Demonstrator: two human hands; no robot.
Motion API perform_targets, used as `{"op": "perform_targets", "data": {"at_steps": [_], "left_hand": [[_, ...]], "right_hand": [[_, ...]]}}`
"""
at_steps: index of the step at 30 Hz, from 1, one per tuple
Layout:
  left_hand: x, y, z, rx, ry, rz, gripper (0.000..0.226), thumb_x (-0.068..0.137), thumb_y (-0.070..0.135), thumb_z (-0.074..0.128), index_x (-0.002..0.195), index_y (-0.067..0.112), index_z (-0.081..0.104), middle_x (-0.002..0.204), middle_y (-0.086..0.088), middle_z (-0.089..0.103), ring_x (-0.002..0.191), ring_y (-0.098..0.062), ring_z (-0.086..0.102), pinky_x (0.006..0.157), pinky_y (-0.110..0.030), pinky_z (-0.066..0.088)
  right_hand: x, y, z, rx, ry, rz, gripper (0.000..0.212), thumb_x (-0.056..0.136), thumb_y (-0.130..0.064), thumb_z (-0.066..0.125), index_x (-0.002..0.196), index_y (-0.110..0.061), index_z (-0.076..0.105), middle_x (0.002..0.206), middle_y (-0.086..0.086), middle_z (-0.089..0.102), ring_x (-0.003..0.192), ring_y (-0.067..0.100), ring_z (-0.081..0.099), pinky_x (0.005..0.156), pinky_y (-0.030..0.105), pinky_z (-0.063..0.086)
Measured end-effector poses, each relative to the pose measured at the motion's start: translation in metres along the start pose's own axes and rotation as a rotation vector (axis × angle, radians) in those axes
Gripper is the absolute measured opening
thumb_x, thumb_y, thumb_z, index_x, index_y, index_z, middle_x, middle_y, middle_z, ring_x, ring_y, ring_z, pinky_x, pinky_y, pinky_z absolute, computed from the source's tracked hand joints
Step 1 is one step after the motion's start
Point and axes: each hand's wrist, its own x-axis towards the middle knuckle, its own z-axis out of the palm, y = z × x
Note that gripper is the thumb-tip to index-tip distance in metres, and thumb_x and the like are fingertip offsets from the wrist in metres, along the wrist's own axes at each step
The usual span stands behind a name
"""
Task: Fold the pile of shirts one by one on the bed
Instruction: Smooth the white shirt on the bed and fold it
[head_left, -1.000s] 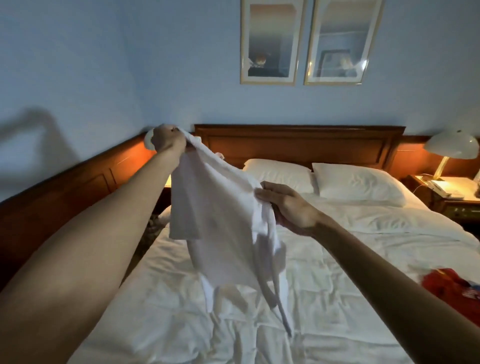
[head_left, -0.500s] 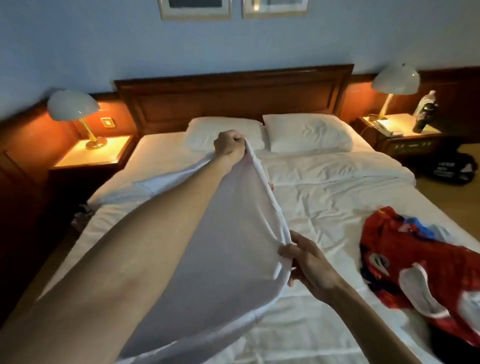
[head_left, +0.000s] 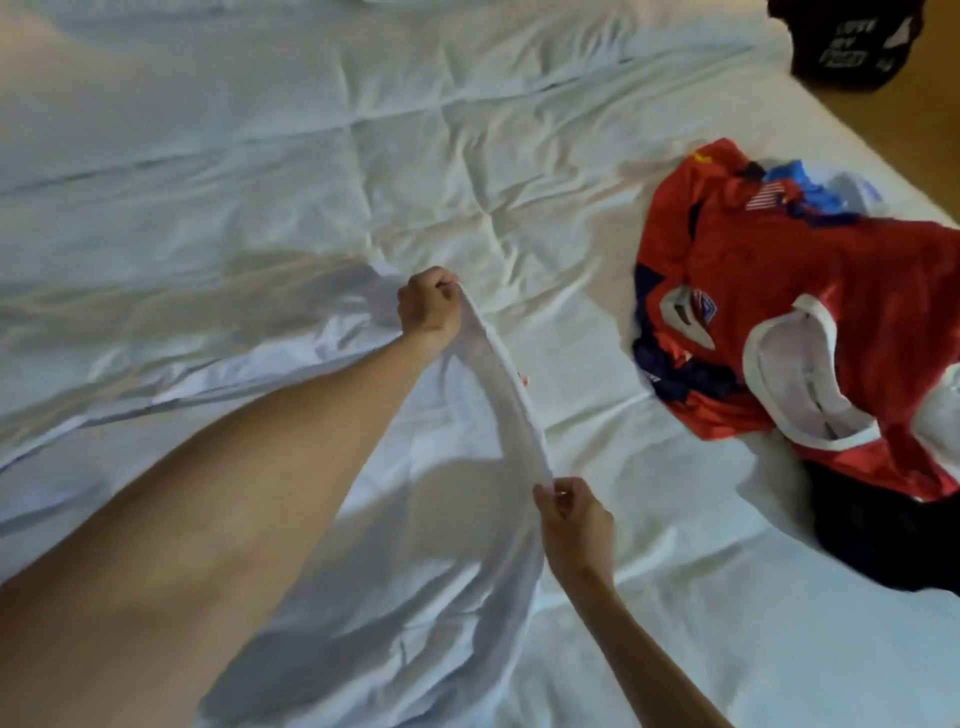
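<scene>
Here both the left hand (head_left: 430, 306) and right hand (head_left: 574, 522) pinch one white shirt (head_left: 511, 410) edge above the bed (head_left: 260, 156)

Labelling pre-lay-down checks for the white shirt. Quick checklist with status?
1. Left hand grips the white cotton shirt edge: ok.
2. Right hand pinches the same edge: ok.
3. Edge taut between the hands: ok.
4. Shirt flat on the white quilted bedcover: not ok, body rumpled.
5. Red and navy jersey pile apart from the landing spot: ok.
6. Sleeves spread: cannot tell.
</scene>
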Motion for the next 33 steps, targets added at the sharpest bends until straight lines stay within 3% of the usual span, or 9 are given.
{"op": "perform_targets", "data": {"at_steps": [3,9,12,15,17,20,23,29,33], "left_hand": [[0.008,0.0,0.024,0.065,0.013,0.033,0.027,0.091,0.006,0.047,0.096,0.012,0.072,0.107,-0.008,0.072,0.103,-0.027,0.063,0.075,-0.023,0.039],[0.02,0.028,0.051,0.112,0.011,0.02,0.029,0.091,0.004,0.047,0.101,0.011,0.073,0.116,-0.01,0.069,0.114,-0.029,0.058,0.087,-0.027,0.042],[0.022,0.032,0.057,-0.008,-0.119,0.101,0.025,0.09,0.006,0.057,0.111,0.008,0.07,0.118,-0.009,0.069,0.115,-0.026,0.061,0.08,-0.016,0.039],[-0.02,0.002,0.052,-0.007,-0.241,0.292,0.055,0.088,0.004,0.064,0.141,0.006,0.049,0.148,-0.013,0.046,0.134,-0.026,0.047,0.105,-0.025,0.037],[-0.069,-0.038,0.042,0.017,-0.21,0.367,0.057,0.089,0.003,0.06,0.144,0.007,0.046,0.155,-0.014,0.038,0.142,-0.026,0.039,0.112,-0.03,0.035],[-0.154,-0.099,0.016,0.033,-0.146,0.444,0.044,0.091,0.012,0.048,0.134,0.009,0.06,0.145,-0.012,0.052,0.135,-0.023,0.048,0.11,-0.034,0.041],[-0.223,-0.145,-0.016,0.141,-0.029,0.459,0.032,0.09,0.01,0.052,0.116,0.01,0.069,0.124,-0.009,0.065,0.117,-0.027,0.059,0.099,-0.04,0.047],[-0.308,-0.176,-0.052,0.253,-0.116,0.247,0.034,0.085,0.043,0.052,0.104,0.02,0.067,0.105,0.001,0.063,0.097,-0.023,0.056,0.086,-0.037,0.042],[-0.316,-0.167,-0.055,0.173,-0.234,0.274,0.025,0.083,0.038,0.056,0.096,0.02,0.069,0.092,0.003,0.063,0.086,-0.023,0.06,0.076,-0.038,0.05]], "right_hand": [[0.005,0.006,0.01,-0.141,-0.045,-0.037,0.027,0.089,-0.047,0.059,0.085,-0.021,0.058,0.079,0.0,0.066,0.077,0.025,0.061,0.065,0.034,0.044],[0.025,0.01,-0.009,-0.14,0.047,-0.07,0.033,0.094,-0.022,0.056,0.063,-0.016,0.045,0.06,0.001,0.055,0.061,0.027,0.051,0.057,0.036,0.037],[0.045,0.014,-0.027,-0.085,0.144,-0.07,0.02,0.097,-0.021,0.052,0.08,-0.014,0.057,0.07,0.006,0.064,0.071,0.033,0.057,0.061,0.037,0.039],[0.038,0.013,-0.028,-0.101,0.122,-0.066,0.026,0.097,-0.03,0.054,0.114,-0.012,0.06,0.094,0.012,0.072,0.09,0.036,0.064,0.072,0.04,0.049],[0.018,0.012,-0.018,-0.13,0.088,-0.052,0.041,0.094,-0.034,0.06,0.127,-0.011,0.054,0.109,0.016,0.069,0.1,0.039,0.062,0.079,0.041,0.046],[-0.022,0.017,0.002,-0.1,0.066,-0.027,0.058,0.09,-0.035,0.067,0.138,-0.009,0.045,0.124,0.02,0.063,0.11,0.04,0.059,0.086,0.044,0.047],[-0.059,0.023,0.019,-0.071,0.064,0.051,0.055,0.088,-0.037,0.069,0.13,-0.006,0.048,0.117,0.024,0.065,0.106,0.044,0.059,0.08,0.044,0.046],[-0.1,0.028,0.027,-0.105,-0.087,0.147,0.029,0.091,-0.03,0.063,0.101,-0.003,0.058,0.1,0.022,0.068,0.097,0.041,0.059,0.073,0.039,0.041],[-0.099,0.04,0.011,-0.06,-0.07,0.16,0.025,0.1,-0.019,0.049,0.098,0.003,0.061,0.101,0.024,0.067,0.098,0.04,0.06,0.078,0.04,0.045]]}}
